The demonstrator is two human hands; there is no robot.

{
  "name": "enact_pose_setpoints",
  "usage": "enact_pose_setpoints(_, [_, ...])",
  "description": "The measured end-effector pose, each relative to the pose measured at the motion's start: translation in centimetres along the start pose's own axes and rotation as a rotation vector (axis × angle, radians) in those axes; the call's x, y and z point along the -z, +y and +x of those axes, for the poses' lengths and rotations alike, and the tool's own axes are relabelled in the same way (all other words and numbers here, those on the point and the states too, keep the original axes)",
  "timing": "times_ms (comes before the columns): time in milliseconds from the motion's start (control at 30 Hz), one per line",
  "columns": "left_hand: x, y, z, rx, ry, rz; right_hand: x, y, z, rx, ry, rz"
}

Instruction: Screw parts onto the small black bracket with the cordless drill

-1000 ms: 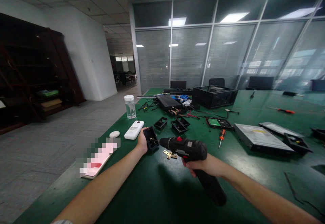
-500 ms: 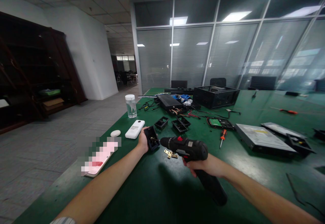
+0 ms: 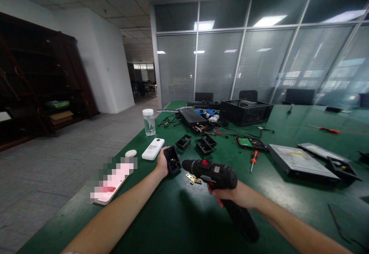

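Note:
My left hand (image 3: 163, 162) is closed around the side of a small black plastic box (image 3: 173, 159), tilted so its open face looks toward me. Small brass-coloured pieces show inside it. In my right hand (image 3: 227, 194) is a black cordless drill (image 3: 215, 172), gripped by its handle. The drill's chuck points left at the box; whether the bit touches anything inside cannot be made out. Beneath the drill, brass hinge-like plates (image 3: 193, 178) lie on the green table (image 3: 161, 223). More black plastic boxes (image 3: 205, 145) sit just beyond the held one.
To the left are a phone (image 3: 115, 183), a white oval object (image 3: 130, 153), a white power bank (image 3: 153, 149) and a clear jar (image 3: 149, 122). Behind lie cables and a black computer case (image 3: 246, 111). On the right are an orange screwdriver (image 3: 254, 161) and a disc drive (image 3: 301, 161).
The view has shifted slightly, so the scene sits a little lower. Both hands keep their grip, and the drill stays pointed at the box.

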State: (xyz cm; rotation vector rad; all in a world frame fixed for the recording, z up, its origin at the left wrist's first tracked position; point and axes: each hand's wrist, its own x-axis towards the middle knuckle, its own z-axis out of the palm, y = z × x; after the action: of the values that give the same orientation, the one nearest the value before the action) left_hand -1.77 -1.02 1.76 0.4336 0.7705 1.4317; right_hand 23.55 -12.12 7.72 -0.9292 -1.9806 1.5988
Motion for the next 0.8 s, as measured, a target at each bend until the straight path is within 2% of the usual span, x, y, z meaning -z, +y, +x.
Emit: enact_pose_setpoints(800, [0.43,-0.16,0.47,-0.010,0.021,0.011,0.36,0.14,-0.05,-0.004,0.004,0.022])
